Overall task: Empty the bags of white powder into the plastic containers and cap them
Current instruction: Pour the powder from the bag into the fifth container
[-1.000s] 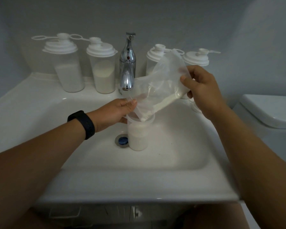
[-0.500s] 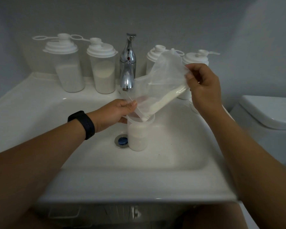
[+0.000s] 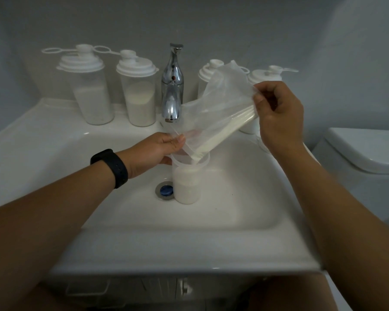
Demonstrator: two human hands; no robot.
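A clear, crumpled plastic bag [image 3: 220,113] is held tilted over an open, translucent plastic container [image 3: 187,180] that stands upright in the basin of a white ceramic sink [image 3: 222,212], just beside the round metal drain [image 3: 164,190]. The left hand [image 3: 154,151], with a black band [image 3: 111,167] on its wrist, pinches the bag's lower mouth between thumb and curled fingers at the container's rim. The right hand [image 3: 279,115] grips the bag's raised far end, its fingers curled round the bunched plastic. White powder [image 3: 225,133] lies in a streak along the bag's lower fold and runs down into the container, which is already largely filled. Behind the chrome tap [image 3: 172,86], four capped plastic containers stand on the sink's back ledge: two at the left [image 3: 90,95] [image 3: 139,95] and two at the right [image 3: 208,75] [image 3: 264,75], partly hidden by the bag and hand. A white toilet [image 3: 366,151] stands to the right.
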